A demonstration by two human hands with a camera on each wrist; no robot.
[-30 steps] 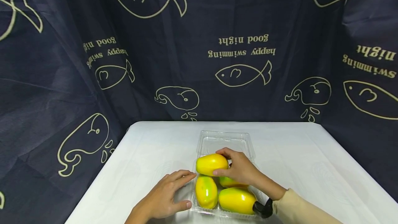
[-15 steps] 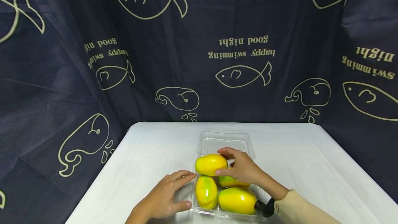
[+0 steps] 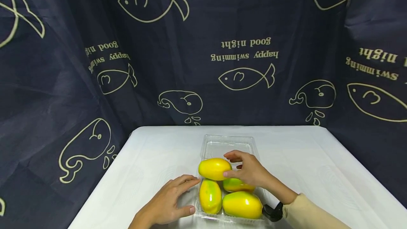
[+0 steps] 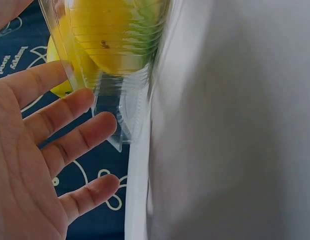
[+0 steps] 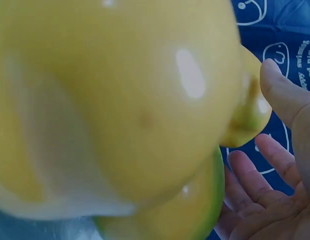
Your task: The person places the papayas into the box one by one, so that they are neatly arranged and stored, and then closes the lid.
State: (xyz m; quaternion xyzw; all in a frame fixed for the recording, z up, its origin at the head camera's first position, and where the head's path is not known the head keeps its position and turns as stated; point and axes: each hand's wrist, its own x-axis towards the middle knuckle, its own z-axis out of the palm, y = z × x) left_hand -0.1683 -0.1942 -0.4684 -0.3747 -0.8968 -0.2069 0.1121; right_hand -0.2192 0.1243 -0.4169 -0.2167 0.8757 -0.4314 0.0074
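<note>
Head view first: the right hand hovers over a clear box, fingers loosely parted, thumb tip at or just beside the end of the far-left fruit, and no grip on it that I can see. That yellow fruit lies just left of those fingers; the back-right fruit sits beneath them, the front-right fruit on their near side, and the lid lies back beyond them on the desk. Here's the left hand, fingers spread, holding nothing, index tip by the wall, the front-left fruit just to their right. Looks to me like settling that far-left fruit: nudge it gently by its end, keep the left fingers as a light stop against thin plastic, and clear the right thumb without knocking the neighbours. Over to the left wrist: fingers fanned, index seemingly touching the box, fruit distorted behind ridged plastic, thumb mostly cropped. And the right wrist: one fruit looms so close it hides most of the box; thumb and fingers stand apart, enclosing nothing. What the far-left fruit rests on underneath, I can't tell.
</note>
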